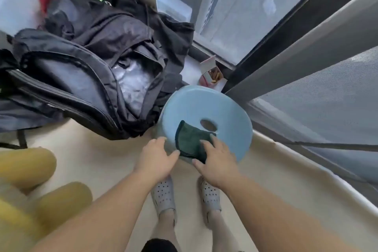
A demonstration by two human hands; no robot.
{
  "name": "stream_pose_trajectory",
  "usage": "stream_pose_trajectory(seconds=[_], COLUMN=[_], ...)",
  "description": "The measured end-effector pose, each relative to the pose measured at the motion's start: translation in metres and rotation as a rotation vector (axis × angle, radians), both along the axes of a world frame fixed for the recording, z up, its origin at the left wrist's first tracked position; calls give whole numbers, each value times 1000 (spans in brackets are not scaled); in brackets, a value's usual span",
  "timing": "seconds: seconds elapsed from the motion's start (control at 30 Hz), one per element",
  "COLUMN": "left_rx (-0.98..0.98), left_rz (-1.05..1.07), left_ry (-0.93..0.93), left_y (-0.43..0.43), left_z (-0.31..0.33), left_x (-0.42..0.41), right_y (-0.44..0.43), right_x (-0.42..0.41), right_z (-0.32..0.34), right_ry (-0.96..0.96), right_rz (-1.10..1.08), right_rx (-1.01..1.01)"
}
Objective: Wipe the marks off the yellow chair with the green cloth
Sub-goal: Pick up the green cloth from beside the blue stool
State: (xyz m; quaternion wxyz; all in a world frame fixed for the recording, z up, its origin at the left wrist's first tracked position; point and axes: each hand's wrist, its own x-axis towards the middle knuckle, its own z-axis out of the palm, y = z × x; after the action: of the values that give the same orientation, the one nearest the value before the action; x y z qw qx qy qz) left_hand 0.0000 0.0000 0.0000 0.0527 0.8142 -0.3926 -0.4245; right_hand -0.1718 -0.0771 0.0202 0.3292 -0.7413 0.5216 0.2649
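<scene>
Fingers of the right hand point(216, 161) lie fairly straight on the green cloth point(190, 141), which rests on a blue stool point(214, 106) just ahead of both hands. The left hand point(157, 157), open with fingers spread, is at the stool's near rim just beside the cloth; the blurred yellow chair point(30, 168) stands well to its left
</scene>
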Motion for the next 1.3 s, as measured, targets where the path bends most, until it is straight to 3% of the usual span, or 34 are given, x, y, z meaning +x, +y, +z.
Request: stream_pose_trajectory(seconds=[0.1, 0.3, 0.47, 0.6, 0.73, 0.83, 1.0, 1.2, 1.3], left_rx=[-21, -55, 51, 79, 172, 236, 366, 353, 282], left_rz=[159, 360, 664, 590, 824, 761, 625, 566, 547], left_ry=[77, 33, 228, 259, 535, 420, 247, 257, 351], left_y=[-14, -33, -33, -22, 0, 18, 86, 123, 127], left_z=[-34, -51, -30, 12, 15, -32, -114, -233, -298], left_x=[-13, -49, -66, -84, -114, -121, -109, -83, -79], right_y=[-15, -8, 1, 1, -1, 3, 51, 90, 103], right_x=[1, -17, -33, -55, -71, -75, -86, -62, -45], right_z=[-31, -47, -22, 22, 34, -11, -108, -252, -332], right_ry=[23, 48, 68, 52, 54, -8, 109, 144, 137], right_rz=[112, 211, 268, 391, 369, 286, 318, 325, 310], right_rx=[-16, 23, 198, 271, 310, 310, 458, 438, 402])
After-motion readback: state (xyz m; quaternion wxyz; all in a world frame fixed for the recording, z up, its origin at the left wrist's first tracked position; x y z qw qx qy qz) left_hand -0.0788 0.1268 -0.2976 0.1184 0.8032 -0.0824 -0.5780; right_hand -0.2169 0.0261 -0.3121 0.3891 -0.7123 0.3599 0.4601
